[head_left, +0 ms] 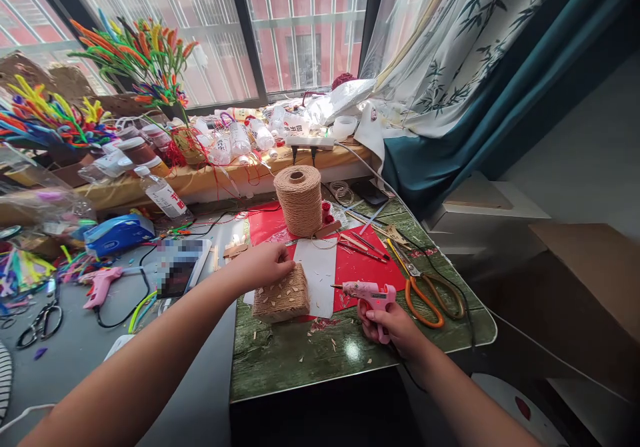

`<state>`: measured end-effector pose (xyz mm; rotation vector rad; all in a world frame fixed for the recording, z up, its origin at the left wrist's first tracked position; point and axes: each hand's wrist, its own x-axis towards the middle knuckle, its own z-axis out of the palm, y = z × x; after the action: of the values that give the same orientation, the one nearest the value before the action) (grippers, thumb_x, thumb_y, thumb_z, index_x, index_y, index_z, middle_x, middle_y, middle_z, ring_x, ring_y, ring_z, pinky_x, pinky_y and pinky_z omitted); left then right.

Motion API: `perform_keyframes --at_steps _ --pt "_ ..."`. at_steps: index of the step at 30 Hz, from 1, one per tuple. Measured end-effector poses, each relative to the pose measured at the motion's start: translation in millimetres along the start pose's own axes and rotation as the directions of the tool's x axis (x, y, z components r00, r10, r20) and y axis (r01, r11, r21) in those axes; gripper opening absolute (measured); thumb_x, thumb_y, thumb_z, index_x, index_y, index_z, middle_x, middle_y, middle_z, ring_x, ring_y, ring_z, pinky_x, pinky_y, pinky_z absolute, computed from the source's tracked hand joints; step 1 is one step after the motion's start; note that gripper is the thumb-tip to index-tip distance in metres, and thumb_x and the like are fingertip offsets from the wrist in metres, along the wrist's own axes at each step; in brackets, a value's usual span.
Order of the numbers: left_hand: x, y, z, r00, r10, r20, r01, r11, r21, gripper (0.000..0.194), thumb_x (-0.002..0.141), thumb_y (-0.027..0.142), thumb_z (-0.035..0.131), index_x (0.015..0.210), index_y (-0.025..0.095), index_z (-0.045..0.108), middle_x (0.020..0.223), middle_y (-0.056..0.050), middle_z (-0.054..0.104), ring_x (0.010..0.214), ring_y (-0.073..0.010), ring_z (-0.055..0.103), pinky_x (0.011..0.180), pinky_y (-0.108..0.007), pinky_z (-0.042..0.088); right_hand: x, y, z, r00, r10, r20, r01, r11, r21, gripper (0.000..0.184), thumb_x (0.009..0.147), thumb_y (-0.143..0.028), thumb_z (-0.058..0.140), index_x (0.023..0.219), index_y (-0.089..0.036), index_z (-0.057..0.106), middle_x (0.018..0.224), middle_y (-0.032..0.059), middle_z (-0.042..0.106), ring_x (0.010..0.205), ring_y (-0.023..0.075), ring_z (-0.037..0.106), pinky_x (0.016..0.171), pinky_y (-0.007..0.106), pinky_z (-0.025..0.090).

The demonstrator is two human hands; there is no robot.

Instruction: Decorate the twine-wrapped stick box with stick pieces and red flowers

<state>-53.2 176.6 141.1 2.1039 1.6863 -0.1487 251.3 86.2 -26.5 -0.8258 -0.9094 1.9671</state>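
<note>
Currently, in the head view, a twine-wrapped block (281, 305) is resting at the clock's centre on a green wood-patterned table (270, 373). The left hand (269, 262) is bending its fingers down over the block's far edge. At three o'clock, the right hand (387, 323) is wrapping round the handle of a pink glue gun (367, 291), whose nozzle is pointing toward nine. A twine spool (300, 201) is standing upright at twelve. Working well here is probably meaning keeping that nozzle clear of the left fingertips and the block flat. Whether those fingertips are pinching anything or merely pressing, I cannot tell; trigger pressure is not showing either. The block's far side is facing away, and pixelation is masking a tablet (204, 260) toward nine.
</note>
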Motion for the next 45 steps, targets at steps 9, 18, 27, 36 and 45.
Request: perform_keyframes --at_steps 9,18,27,36,45 --pt "3.8 -0.8 -1.2 0.999 -0.023 0.043 0.024 1.000 -0.021 0.029 0.087 0.052 0.055 0.082 0.025 0.064 0.080 -0.001 0.075 0.071 -0.0210 0.066 0.057 -0.030 0.037 0.1 1.5 -1.8 1.000 -0.001 -0.003 0.001 1.000 0.001 0.023 0.079 -0.034 0.076 0.083 -0.017 0.061 0.069 -0.0023 0.056 0.045 0.0085 0.049 0.046 0.024 0.031" --pt "4.8 -2.4 4.0 1.000 -0.004 -0.009 0.004 1.000 0.016 0.033 0.088 0.054 0.053 0.079 0.024 0.064 0.081 -0.002 0.075 0.072 -0.0219 0.065 0.058 -0.031 0.035 -1.4 -3.0 3.7 1.000 -0.010 -0.004 0.010 1.000 -0.015 0.025 0.078 -0.036 0.077 0.080 -0.017 0.061 0.067 -0.0025 0.055 0.046 0.0085 0.048 0.047 0.024 0.033" --pt "2.9 -2.1 3.8 1.000 -0.013 0.008 0.013 1.000 -0.011 0.036 0.087 0.059 0.057 0.082 0.024 0.064 0.077 -0.002 0.075 0.070 -0.0216 0.066 0.057 -0.030 0.035 -0.1 -2.1 3.4 1.000 -0.006 -0.004 0.006 1.000 -0.016 0.026 0.077 -0.037 0.077 0.079 -0.017 0.060 0.067 -0.0022 0.055 0.044 0.0082 0.047 0.045 0.024 0.031" --pt "0.6 -4.5 3.1 1.000 0.003 -0.015 -0.003 1.000 -0.022 0.031 0.089 0.054 0.053 0.082 0.025 0.063 0.082 -0.001 0.075 0.073 -0.0212 0.066 0.059 -0.030 0.037 -0.5 0.1 0.8 1.000 -0.006 0.000 0.006 1.000 -0.026 0.024 0.079 -0.035 0.075 0.080 -0.017 0.060 0.068 -0.0025 0.055 0.045 0.0078 0.047 0.046 0.024 0.032" --pt "1.3 -2.5 3.3 1.000 0.000 0.002 0.000 0.999 -0.032 0.030 0.086 0.053 0.057 0.080 0.025 0.065 0.078 -0.001 0.074 0.070 -0.0201 0.065 0.058 -0.030 0.037 -1.8 -5.3 6.6 1.000 0.003 -0.013 -0.003 1.000 -0.014 0.026 0.078 -0.037 0.077 0.079 -0.017 0.061 0.066 -0.0029 0.054 0.045 0.0080 0.046 0.046 0.024 0.032"
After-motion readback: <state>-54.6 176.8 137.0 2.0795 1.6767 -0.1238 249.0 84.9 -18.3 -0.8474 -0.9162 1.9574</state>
